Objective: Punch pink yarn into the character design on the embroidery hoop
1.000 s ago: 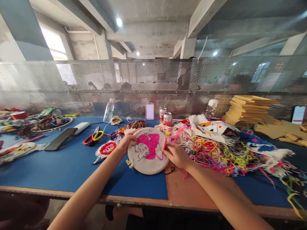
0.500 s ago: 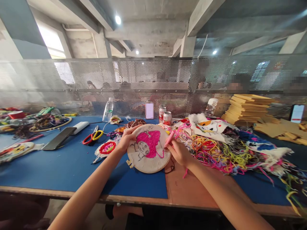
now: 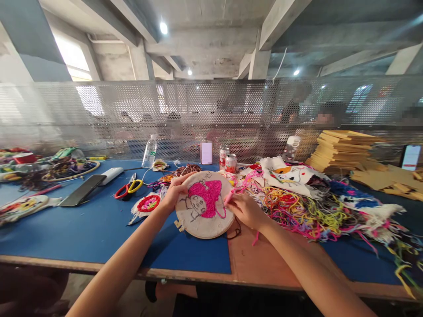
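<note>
My left hand (image 3: 174,192) grips the left rim of a round embroidery hoop (image 3: 204,223) and tilts it up off the table. Its cream cloth carries a black outline figure with a filled pink patch (image 3: 206,197). My right hand (image 3: 243,208) is closed around a pink punch needle tool (image 3: 229,196) whose tip touches the cloth at the hoop's right side. Pink yarn trails from the tool toward the yarn pile.
A big tangle of coloured yarn (image 3: 307,211) and stitched cloths cover the table's right. Red-and-yellow scissors (image 3: 127,188), a phone (image 3: 82,190), a water bottle (image 3: 149,152), two cans (image 3: 228,160) and stacked boards (image 3: 343,149) stand around. A perforated metal screen (image 3: 132,114) backs the blue table (image 3: 82,229); people sit behind it.
The hoop rose slightly and tilted toward me. My right hand lifted the pink tool off the cloth, then brought its tip back down to the hoop's right side.
</note>
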Action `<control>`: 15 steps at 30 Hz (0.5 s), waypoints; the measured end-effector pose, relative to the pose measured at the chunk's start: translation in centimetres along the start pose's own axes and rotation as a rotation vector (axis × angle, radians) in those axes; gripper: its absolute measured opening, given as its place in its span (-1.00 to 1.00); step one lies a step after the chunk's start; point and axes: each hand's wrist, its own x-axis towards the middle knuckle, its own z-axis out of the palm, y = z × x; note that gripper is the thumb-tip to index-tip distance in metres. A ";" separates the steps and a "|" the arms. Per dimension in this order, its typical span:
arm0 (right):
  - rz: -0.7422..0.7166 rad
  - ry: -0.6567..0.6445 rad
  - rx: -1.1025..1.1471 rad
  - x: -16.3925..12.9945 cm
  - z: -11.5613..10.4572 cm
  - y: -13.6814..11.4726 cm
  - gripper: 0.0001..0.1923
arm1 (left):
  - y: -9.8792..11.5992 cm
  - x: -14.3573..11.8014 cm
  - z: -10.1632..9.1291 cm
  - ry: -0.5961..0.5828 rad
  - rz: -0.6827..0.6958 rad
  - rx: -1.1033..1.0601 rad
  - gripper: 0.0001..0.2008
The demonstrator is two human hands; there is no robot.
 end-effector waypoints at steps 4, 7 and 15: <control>-0.046 -0.048 -0.083 0.1 0.1 0.1 -0.91 | -0.1 0.0 0.0 0.007 0.001 -0.027 -0.28; 0.005 -0.020 -0.073 0.1 0.1 0.1 -0.93 | -0.1 0.1 0.0 0.010 0.007 -0.022 -0.29; 0.109 0.072 0.008 -0.3 0.0 0.2 -0.85 | -0.4 0.2 -0.2 0.004 0.033 0.015 -0.28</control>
